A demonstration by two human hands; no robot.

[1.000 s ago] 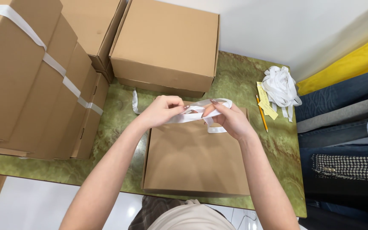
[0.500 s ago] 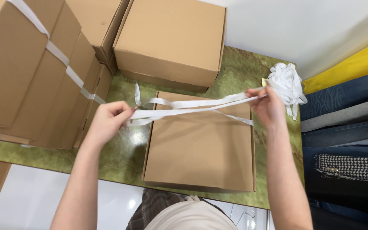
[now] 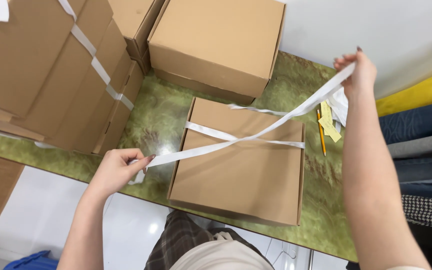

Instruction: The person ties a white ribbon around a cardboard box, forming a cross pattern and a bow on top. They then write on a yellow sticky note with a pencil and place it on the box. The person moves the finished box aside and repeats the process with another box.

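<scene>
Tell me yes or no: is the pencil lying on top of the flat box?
No, the pencil lies on the green table right of the flat box.

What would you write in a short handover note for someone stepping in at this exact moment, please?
Left hand: pinching one end of the white ribbon near the table's front edge.
Right hand: raised at the far right, gripping the other end; the ribbon runs taut and diagonal above the flat cardboard box.
The box lies closed on the green table; a second ribbon strand lies across its lid.
Done: ribbon pulled out to length.
Left: no knot or bow is visible yet.
Nearby: a pencil and yellow notes right of the box.
</scene>
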